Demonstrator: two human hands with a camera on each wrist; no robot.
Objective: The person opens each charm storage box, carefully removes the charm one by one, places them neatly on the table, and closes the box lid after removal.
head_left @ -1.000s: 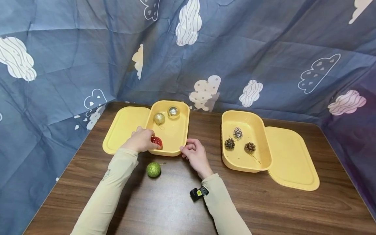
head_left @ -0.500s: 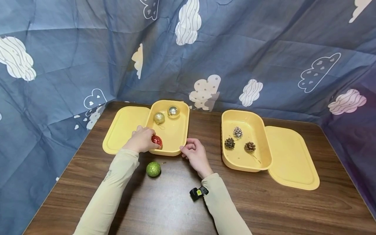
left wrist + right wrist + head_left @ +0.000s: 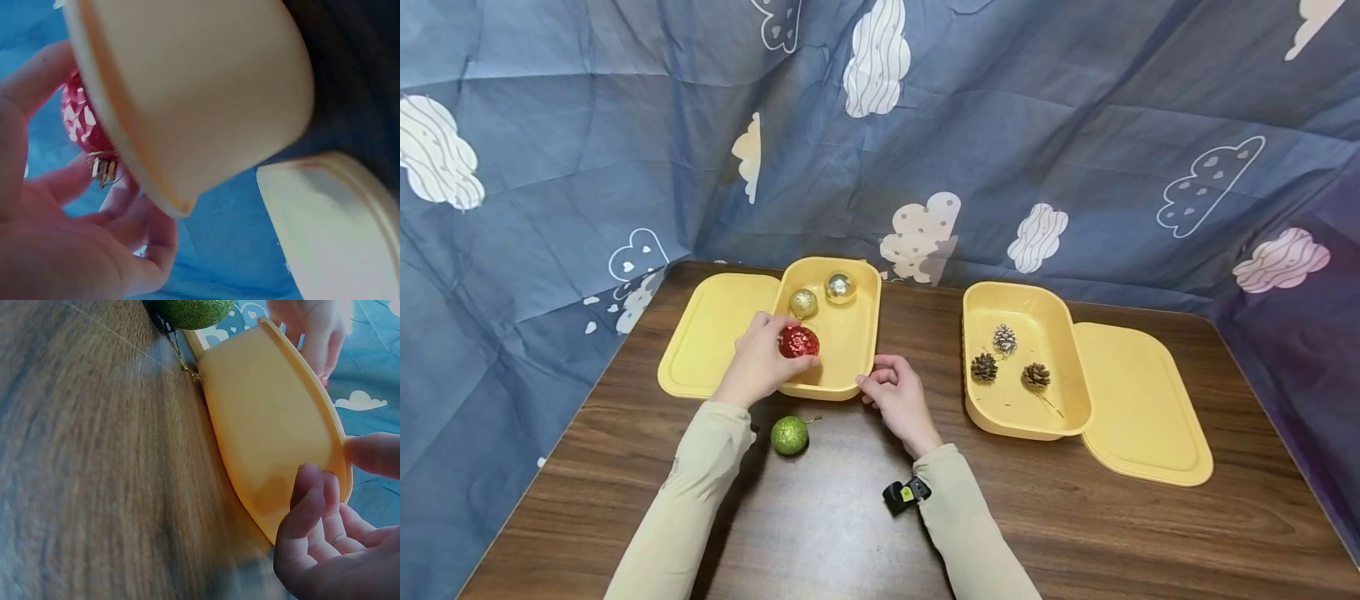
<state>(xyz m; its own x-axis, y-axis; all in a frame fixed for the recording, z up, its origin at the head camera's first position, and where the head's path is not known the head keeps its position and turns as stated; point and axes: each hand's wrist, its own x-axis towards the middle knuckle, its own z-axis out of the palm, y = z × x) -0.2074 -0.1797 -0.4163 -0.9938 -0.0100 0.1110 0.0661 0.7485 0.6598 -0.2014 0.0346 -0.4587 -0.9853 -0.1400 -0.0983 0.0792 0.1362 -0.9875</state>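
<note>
In the head view my left hand [image 3: 760, 358] grips a shiny red Christmas ball [image 3: 799, 341] over the near left part of the left yellow box [image 3: 850, 388]. The left wrist view shows the ball's gold cap [image 3: 102, 165] beside the box rim. My right hand [image 3: 901, 398] pinches that box's rim at the near right corner, thumb above and fingers against the wall. A gold ball [image 3: 803, 303] and a silvery ball [image 3: 840, 287] lie at the far end inside. On the table in front of the box is a glittery green ball [image 3: 790, 435] with a gold string.
A second yellow box [image 3: 1011, 417] on the right holds three pine cones, one of them a brown pine cone [image 3: 1036, 376]. One flat lid [image 3: 700, 333] lies left of the left box, another lid [image 3: 1150, 408] right of the second. A blue cloth [image 3: 805, 167] hangs behind the table.
My left hand has lifted the red ball up from the near left corner of the box floor and slightly away from me. The right hand keeps its place at the rim.
</note>
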